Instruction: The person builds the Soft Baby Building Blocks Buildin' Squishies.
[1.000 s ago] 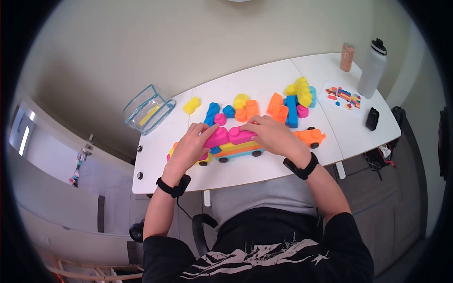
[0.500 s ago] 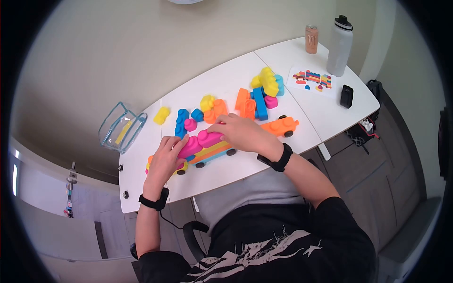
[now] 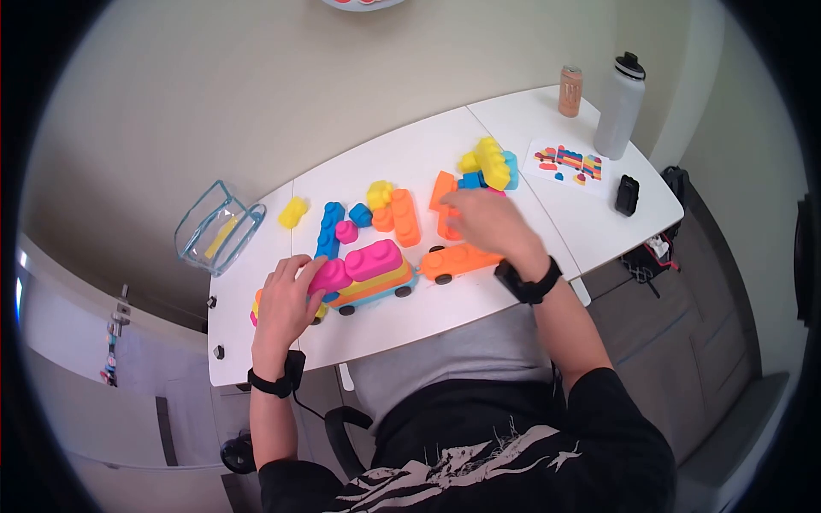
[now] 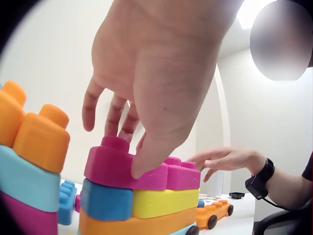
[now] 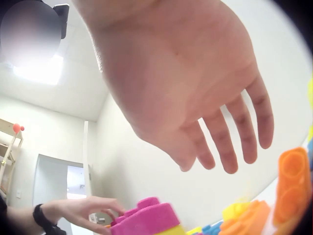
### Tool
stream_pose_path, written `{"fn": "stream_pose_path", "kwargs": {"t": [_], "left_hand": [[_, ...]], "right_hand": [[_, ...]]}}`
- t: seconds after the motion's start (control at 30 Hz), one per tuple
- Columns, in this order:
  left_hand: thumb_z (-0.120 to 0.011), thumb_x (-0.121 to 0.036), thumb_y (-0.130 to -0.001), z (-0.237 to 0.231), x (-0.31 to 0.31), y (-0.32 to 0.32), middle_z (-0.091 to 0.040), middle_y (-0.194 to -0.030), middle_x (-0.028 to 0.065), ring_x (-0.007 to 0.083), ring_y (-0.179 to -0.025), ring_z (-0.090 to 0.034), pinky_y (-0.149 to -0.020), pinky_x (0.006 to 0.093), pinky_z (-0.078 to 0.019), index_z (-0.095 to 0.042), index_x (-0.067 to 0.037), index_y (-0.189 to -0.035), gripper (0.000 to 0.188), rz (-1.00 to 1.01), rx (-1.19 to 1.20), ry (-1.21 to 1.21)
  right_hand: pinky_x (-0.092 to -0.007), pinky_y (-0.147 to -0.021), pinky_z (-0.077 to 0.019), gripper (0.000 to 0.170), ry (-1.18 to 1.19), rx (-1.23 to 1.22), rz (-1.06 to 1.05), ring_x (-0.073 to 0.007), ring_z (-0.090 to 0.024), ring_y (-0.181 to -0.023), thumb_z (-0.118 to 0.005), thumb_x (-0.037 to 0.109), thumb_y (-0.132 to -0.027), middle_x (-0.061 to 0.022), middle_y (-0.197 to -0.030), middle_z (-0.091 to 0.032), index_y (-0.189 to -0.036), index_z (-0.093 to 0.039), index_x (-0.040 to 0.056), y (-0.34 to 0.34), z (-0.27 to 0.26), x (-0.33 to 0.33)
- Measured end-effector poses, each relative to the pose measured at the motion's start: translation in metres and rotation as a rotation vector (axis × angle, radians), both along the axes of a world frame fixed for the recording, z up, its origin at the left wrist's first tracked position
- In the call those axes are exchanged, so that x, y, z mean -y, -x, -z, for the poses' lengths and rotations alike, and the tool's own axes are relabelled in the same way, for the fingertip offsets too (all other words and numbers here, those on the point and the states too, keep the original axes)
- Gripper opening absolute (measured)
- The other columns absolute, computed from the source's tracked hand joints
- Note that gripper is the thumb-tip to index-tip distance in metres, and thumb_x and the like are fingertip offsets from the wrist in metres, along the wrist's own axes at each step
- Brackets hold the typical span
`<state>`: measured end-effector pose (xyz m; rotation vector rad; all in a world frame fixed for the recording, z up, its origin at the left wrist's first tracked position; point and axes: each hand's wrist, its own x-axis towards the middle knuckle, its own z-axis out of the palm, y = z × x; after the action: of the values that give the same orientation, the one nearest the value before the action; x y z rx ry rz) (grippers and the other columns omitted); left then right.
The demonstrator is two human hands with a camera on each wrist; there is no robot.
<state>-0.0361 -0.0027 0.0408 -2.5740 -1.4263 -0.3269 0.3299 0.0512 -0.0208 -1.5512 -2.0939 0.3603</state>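
Note:
My left hand [image 3: 286,299] grips the left pink block [image 3: 332,275] on the car's layered stack; in the left wrist view its thumb lies on the near side of this pink block [image 4: 110,164], fingers behind. A second pink block [image 3: 373,259] sits beside it over a yellow layer [image 3: 380,283]. Holding nothing, my right hand [image 3: 496,224] hovers over upright-looking orange blocks [image 3: 445,226], partly covering them. The right wrist view shows this hand [image 5: 181,73] with fingers extended. An orange wheeled base [image 3: 457,260] stands right of the car.
Behind the car lie blue [image 3: 328,231], small pink [image 3: 346,232], yellow [image 3: 379,195] and orange [image 3: 405,218] blocks. A clear case [image 3: 218,231] stands at the left. Toward the right are a picture sheet [image 3: 547,175], a can [image 3: 570,91], a bottle [image 3: 619,111] and a black object [image 3: 627,196].
My right hand has let go of the right pink block and moved right, over the orange blocks. My left hand stays at the left pink block. The head view has shifted.

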Motion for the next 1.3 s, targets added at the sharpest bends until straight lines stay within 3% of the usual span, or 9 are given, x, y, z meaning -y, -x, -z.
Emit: {"fn": "stream_pose_path", "kwargs": {"t": [0.13, 0.37, 0.53, 0.7, 0.87, 0.97, 1.07, 1.2, 1.3], "left_hand": [[-0.082, -0.009, -0.083, -0.009, 0.006, 0.005, -0.069, -0.121, 0.0134, 0.0342, -0.113, -0.065, -0.096, 0.0436, -0.0547, -0.069, -0.009, -0.131, 0.050, -0.043, 0.102, -0.031], [-0.080, -0.008, -0.088, -0.034, 0.001, 0.002, -0.075, -0.108, 0.0133, 0.0304, -0.102, -0.072, -0.090, 0.0392, -0.0571, -0.072, -0.008, -0.126, 0.039, -0.018, 0.423, 0.018], [-0.080, -0.008, -0.090, -0.031, -0.008, 0.026, -0.076, -0.104, 0.0121, 0.0276, -0.097, -0.073, -0.087, 0.0375, -0.0573, -0.072, -0.007, -0.126, 0.037, -0.074, 0.551, -0.111], [-0.079, -0.009, -0.092, -0.028, -0.002, 0.038, -0.076, -0.105, 0.0125, 0.0268, -0.097, -0.073, -0.085, 0.0378, -0.0568, -0.071, -0.006, -0.128, 0.037, -0.165, 0.686, -0.109], [-0.079, -0.010, -0.092, -0.023, 0.007, 0.049, -0.077, -0.106, 0.0124, 0.0263, -0.097, -0.073, -0.086, 0.0379, -0.0569, -0.071, -0.006, -0.129, 0.037, -0.130, 0.707, -0.076], [-0.079, -0.011, -0.092, -0.025, 0.011, 0.062, -0.077, -0.105, 0.0123, 0.0263, -0.097, -0.074, -0.086, 0.0380, -0.0571, -0.071, -0.007, -0.129, 0.037, -0.151, 0.735, -0.094], [-0.079, -0.011, -0.093, -0.025, 0.013, 0.070, -0.077, -0.104, 0.0122, 0.0264, -0.096, -0.074, -0.086, 0.0381, -0.0573, -0.072, -0.007, -0.127, 0.036, -0.171, 0.765, -0.112], [-0.077, -0.012, -0.094, -0.026, 0.016, 0.081, -0.077, -0.102, 0.0113, 0.0224, -0.097, -0.073, -0.088, 0.0355, -0.0555, -0.073, -0.006, -0.127, 0.034, -0.205, 0.792, -0.097], [-0.080, -0.012, -0.092, -0.023, 0.017, 0.087, -0.076, -0.100, 0.0119, 0.0262, -0.094, -0.074, -0.084, 0.0377, -0.0576, -0.072, -0.007, -0.126, 0.035, -0.204, 0.783, -0.149]], "right_hand": [[-0.0444, -0.091, -0.0586, 0.036, 0.026, 0.096, 0.053, -0.0326, -0.072, -0.111, -0.070, 0.024, -0.096, -0.0112, -0.118, -0.076, -0.131, -0.069, 0.0120, -0.023, -0.005, -0.008], [-0.0429, -0.093, -0.0588, 0.038, 0.086, 0.253, -0.088, -0.0304, -0.073, -0.112, -0.072, 0.023, -0.096, -0.0092, -0.119, -0.077, -0.132, -0.069, 0.0115, 0.004, -0.044, -0.040], [-0.0410, -0.092, -0.0581, 0.039, 0.157, 0.325, -0.326, -0.0304, -0.074, -0.104, -0.071, 0.022, -0.095, -0.0118, -0.119, -0.077, -0.130, -0.069, 0.0059, 0.045, -0.082, -0.060], [-0.0408, -0.093, -0.0576, 0.040, 0.206, 0.354, -0.600, -0.0287, -0.075, -0.105, -0.069, 0.024, -0.096, -0.0106, -0.119, -0.077, -0.134, -0.068, 0.0096, 0.108, -0.094, -0.119], [-0.0416, -0.095, -0.0576, 0.043, 0.270, 0.383, -0.799, -0.0287, -0.074, -0.108, -0.068, 0.025, -0.096, -0.0103, -0.122, -0.076, -0.137, -0.067, 0.0114, 0.182, -0.072, -0.159], [-0.0420, -0.103, -0.0543, 0.047, 0.341, 0.485, -0.841, -0.0315, -0.069, -0.121, -0.074, 0.020, -0.094, -0.0105, -0.130, -0.074, -0.139, -0.067, 0.0117, 0.219, -0.044, -0.177], [-0.0421, -0.107, -0.0540, 0.047, 0.267, 0.604, -0.858, -0.0336, -0.067, -0.124, -0.071, 0.004, -0.093, -0.0112, -0.133, -0.073, -0.138, -0.068, 0.0120, 0.249, -0.022, -0.181], [-0.0438, -0.102, -0.0560, 0.042, 0.180, 0.644, -0.869, -0.0338, -0.068, -0.121, -0.074, 0.004, -0.091, -0.0113, -0.127, -0.074, -0.133, -0.070, 0.0110, 0.269, -0.010, -0.177], [-0.0446, -0.094, -0.0572, 0.038, 0.178, 0.687, -0.913, -0.0338, -0.069, -0.114, -0.076, 0.004, -0.089, -0.0118, -0.120, -0.074, -0.127, -0.072, 0.0098, 0.273, -0.006, -0.181]]}}
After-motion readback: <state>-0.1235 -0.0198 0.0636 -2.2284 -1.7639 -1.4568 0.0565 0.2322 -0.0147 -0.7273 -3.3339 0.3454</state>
